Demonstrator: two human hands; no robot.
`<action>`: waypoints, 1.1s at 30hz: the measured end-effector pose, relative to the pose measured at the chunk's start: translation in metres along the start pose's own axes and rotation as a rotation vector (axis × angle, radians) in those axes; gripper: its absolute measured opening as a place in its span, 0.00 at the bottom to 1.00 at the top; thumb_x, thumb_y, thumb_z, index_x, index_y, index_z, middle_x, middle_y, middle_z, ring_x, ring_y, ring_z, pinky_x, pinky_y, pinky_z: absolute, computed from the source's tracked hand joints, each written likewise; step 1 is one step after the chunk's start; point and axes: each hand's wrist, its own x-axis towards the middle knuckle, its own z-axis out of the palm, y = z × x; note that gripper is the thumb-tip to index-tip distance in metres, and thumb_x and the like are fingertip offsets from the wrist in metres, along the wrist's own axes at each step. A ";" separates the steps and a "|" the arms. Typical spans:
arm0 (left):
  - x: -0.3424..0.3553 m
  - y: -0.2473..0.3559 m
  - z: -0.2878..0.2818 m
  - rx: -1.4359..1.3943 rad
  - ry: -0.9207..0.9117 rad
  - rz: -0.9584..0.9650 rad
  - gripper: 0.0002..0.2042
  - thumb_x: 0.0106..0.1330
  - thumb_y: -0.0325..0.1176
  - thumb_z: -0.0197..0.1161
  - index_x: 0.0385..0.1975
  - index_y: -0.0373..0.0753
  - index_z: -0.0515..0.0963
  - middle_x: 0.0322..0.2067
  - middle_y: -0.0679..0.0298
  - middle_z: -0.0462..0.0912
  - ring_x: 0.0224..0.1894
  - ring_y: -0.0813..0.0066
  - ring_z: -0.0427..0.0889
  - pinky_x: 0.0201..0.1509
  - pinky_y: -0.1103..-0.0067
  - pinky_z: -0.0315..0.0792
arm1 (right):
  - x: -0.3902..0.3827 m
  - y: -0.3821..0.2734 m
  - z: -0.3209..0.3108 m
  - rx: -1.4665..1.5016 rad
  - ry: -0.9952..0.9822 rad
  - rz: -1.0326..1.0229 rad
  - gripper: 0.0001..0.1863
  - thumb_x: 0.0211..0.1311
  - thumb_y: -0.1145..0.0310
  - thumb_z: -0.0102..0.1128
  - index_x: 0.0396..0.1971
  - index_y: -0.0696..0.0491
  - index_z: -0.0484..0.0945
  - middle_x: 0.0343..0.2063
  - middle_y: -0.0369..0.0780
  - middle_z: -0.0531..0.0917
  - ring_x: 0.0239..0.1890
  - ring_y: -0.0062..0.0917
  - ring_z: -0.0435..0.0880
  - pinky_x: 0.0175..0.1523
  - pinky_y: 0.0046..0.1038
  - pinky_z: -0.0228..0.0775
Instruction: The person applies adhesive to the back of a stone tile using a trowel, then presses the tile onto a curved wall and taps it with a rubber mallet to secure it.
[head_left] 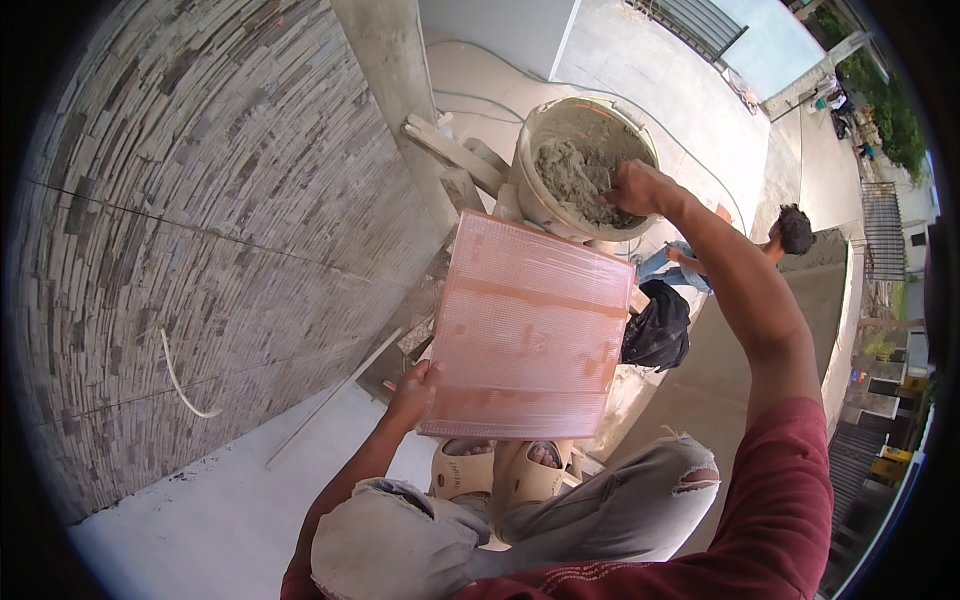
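Note:
My left hand [414,392] grips the left edge of a square pink tile [530,335], its ridged back facing up, above my sandalled feet. Beyond it stands a pale bucket [530,190] of grey wet mortar [568,172]. My right hand [638,188] is closed inside the bucket's right side on what looks like a trowel, mostly hidden in the mortar.
A stone-patterned wall [190,200] rises at my left, with wooden boards [455,150] beside the bucket. Dark cloth [655,325] lies right of the tile. Another person [790,232] is below at the right, near a plastered low wall [820,300]. A hose crosses the paving.

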 end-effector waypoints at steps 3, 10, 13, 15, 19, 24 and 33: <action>0.008 -0.017 -0.006 -0.005 0.016 0.049 0.20 0.78 0.45 0.51 0.50 0.31 0.76 0.40 0.62 0.83 0.42 0.79 0.76 0.51 0.78 0.71 | 0.009 -0.051 -0.017 0.143 -0.214 0.279 0.24 0.66 0.55 0.61 0.24 0.66 0.81 0.17 0.47 0.82 0.14 0.32 0.81 0.20 0.36 0.73; 0.009 -0.016 -0.009 0.002 -0.054 -0.022 0.33 0.74 0.55 0.54 0.64 0.28 0.68 0.56 0.57 0.78 0.58 0.72 0.74 0.64 0.76 0.65 | -0.025 -0.017 -0.031 0.421 -0.139 0.227 0.22 0.64 0.54 0.63 0.25 0.62 0.82 0.13 0.39 0.77 0.13 0.25 0.77 0.19 0.32 0.71; 0.003 -0.008 -0.005 0.077 0.061 -0.015 0.30 0.76 0.53 0.52 0.61 0.29 0.71 0.53 0.57 0.80 0.54 0.70 0.76 0.61 0.75 0.68 | -0.045 -0.014 -0.032 0.551 -0.081 0.260 0.23 0.64 0.52 0.63 0.26 0.60 0.83 0.14 0.36 0.76 0.13 0.21 0.74 0.19 0.27 0.66; 0.004 -0.011 -0.007 0.056 0.071 -0.014 0.27 0.77 0.51 0.51 0.60 0.30 0.73 0.51 0.57 0.81 0.53 0.69 0.77 0.60 0.74 0.70 | -0.060 -0.020 -0.039 0.624 -0.041 0.287 0.23 0.65 0.50 0.63 0.26 0.59 0.83 0.14 0.35 0.76 0.13 0.20 0.73 0.19 0.25 0.64; 0.011 -0.022 -0.014 -0.210 -0.053 -0.088 0.29 0.77 0.53 0.49 0.63 0.32 0.71 0.56 0.55 0.79 0.57 0.66 0.78 0.61 0.71 0.71 | -0.094 -0.038 -0.046 0.694 0.076 0.295 0.21 0.64 0.54 0.60 0.19 0.57 0.78 0.14 0.34 0.74 0.14 0.19 0.72 0.20 0.24 0.64; -0.001 -0.009 -0.020 -0.468 -0.242 -0.090 0.30 0.77 0.54 0.47 0.66 0.33 0.67 0.60 0.56 0.76 0.61 0.65 0.75 0.65 0.68 0.70 | -0.153 -0.065 -0.012 0.756 0.118 0.249 0.14 0.65 0.63 0.52 0.36 0.59 0.81 0.21 0.34 0.78 0.21 0.17 0.75 0.25 0.24 0.68; -0.001 -0.006 -0.014 -0.463 -0.156 -0.075 0.23 0.78 0.42 0.46 0.58 0.26 0.72 0.55 0.54 0.78 0.55 0.66 0.77 0.61 0.72 0.70 | -0.206 -0.145 0.143 0.295 0.235 -0.010 0.19 0.64 0.63 0.63 0.48 0.57 0.69 0.31 0.55 0.82 0.34 0.55 0.82 0.38 0.47 0.75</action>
